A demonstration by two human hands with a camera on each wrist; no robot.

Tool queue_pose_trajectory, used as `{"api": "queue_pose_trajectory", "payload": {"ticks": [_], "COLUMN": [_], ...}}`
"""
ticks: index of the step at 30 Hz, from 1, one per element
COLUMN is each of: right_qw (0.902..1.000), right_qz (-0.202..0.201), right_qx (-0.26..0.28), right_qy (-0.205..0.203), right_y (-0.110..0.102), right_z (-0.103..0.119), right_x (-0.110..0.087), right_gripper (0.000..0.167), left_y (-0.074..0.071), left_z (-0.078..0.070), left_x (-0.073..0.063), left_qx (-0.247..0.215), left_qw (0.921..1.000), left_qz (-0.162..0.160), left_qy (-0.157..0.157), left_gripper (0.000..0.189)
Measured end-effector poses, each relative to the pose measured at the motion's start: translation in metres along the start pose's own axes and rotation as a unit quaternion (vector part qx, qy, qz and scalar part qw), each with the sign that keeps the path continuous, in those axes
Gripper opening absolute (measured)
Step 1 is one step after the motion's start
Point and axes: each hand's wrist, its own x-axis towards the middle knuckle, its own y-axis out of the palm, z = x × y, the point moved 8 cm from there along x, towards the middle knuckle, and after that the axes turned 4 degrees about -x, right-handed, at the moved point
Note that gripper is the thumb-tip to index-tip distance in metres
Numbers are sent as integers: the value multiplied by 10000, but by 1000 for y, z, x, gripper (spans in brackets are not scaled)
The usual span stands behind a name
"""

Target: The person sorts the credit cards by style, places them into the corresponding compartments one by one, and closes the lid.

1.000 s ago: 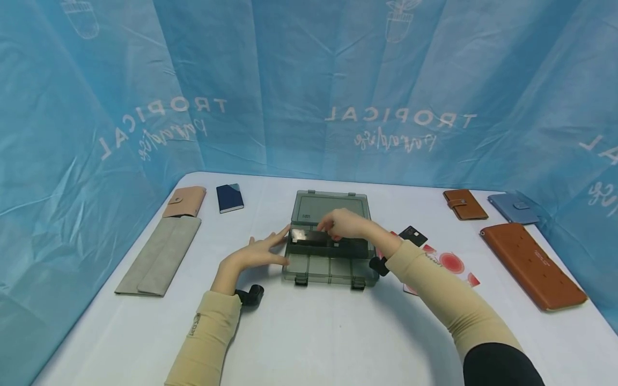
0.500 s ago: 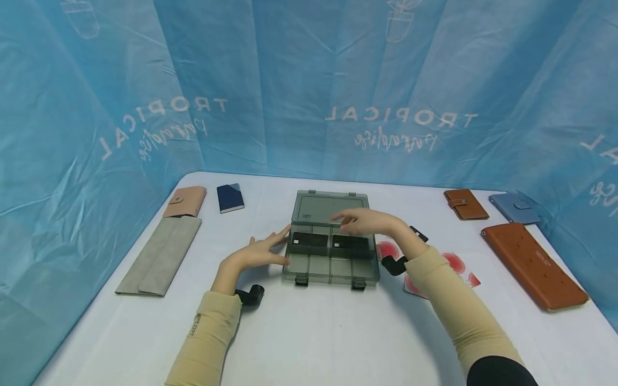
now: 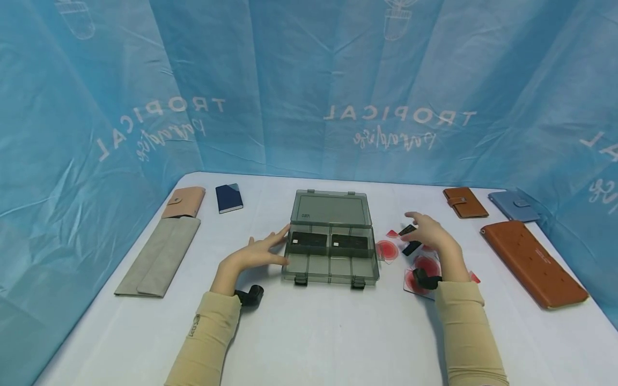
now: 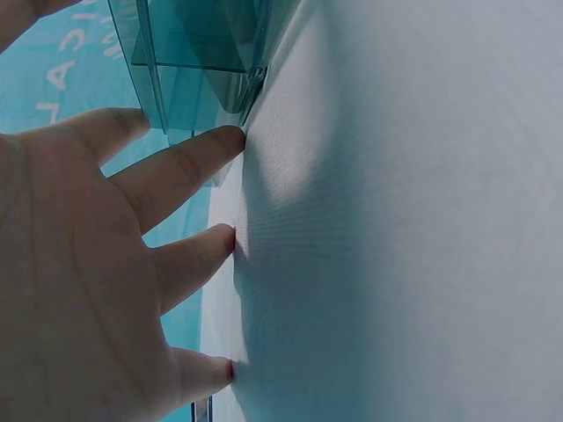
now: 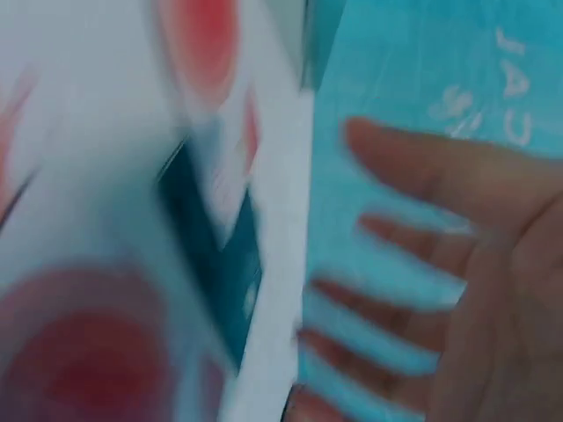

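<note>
A translucent grey-green compartment box [image 3: 318, 271] stands on the table, its lid [image 3: 333, 208] tipped back. Two black cards [image 3: 309, 242] with chips lie side by side across its back compartments. My left hand [image 3: 253, 253] is spread at the box's left side, thumb and index finger at its edge. In the left wrist view other fingertips [image 4: 222, 236] rest on the white cloth. My right hand [image 3: 429, 233] is over a loose group of red-and-white cards [image 3: 387, 250] and a black card [image 3: 412, 247]. Its fingers [image 5: 413, 163] are apart and blurred in the right wrist view, holding nothing.
On the left lie a beige snap wallet [image 3: 185, 201], a long grey pouch [image 3: 156, 257] and a small navy booklet [image 3: 229, 198]. To the right are a brown strap wallet [image 3: 465, 202], a blue wallet [image 3: 513, 206] and a large brown wallet [image 3: 533, 265]. Blue curtain surrounds the table.
My right hand has let go of a black card in the box's back left compartment, lifted away and moved right over the loose cards. My left hand has stayed at the box.
</note>
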Motion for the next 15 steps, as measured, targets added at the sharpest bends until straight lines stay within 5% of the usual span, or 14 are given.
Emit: {"api": "queue_pose_trajectory", "payload": {"ticks": [3, 6, 15], "right_qw": [9939, 9874, 9900], "right_qz": [5, 39, -192], "right_qx": [-771, -1076, -156], "right_qy": [785, 1157, 1391], "right_y": [2, 6, 6], "right_z": [-20, -31, -51], "right_x": [-3, -4, -2], "right_gripper": [86, 91, 88], "left_y": [0, 0, 0], "left_z": [0, 1, 2], "left_x": [0, 1, 1], "left_qx": [-11, -3, -11], "left_qw": [10000, 10000, 10000], "left_qz": [-6, -20, -34], "left_qy": [-30, -59, -62], "left_gripper": [92, 92, 93]}}
